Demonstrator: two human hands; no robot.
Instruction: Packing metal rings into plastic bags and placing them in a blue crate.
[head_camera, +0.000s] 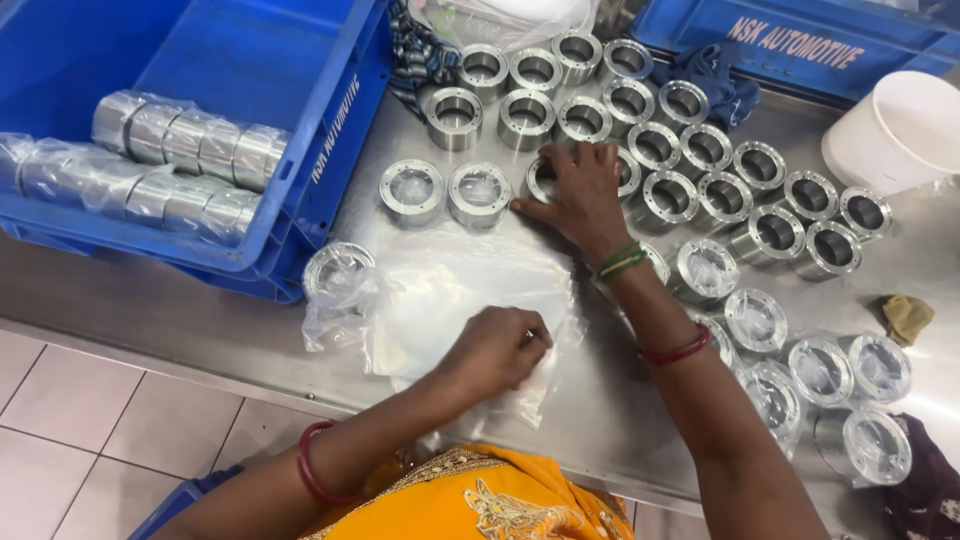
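While a steel ring (541, 180) sits on the table (200, 310) under the right hand's (580, 190) spread fingertips, the left hand (495, 350) — curled, pinching thin plastic — presses a stack of clear bags (450, 290) nearer the table's edge. More rings (660, 150) stand beyond.

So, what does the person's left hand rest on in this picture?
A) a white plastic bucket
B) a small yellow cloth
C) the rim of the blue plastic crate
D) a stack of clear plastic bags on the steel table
D: the left hand presses, fingers curled, on the stack of clear plastic bags lying flat on the steel table, away from the blue plastic crate.
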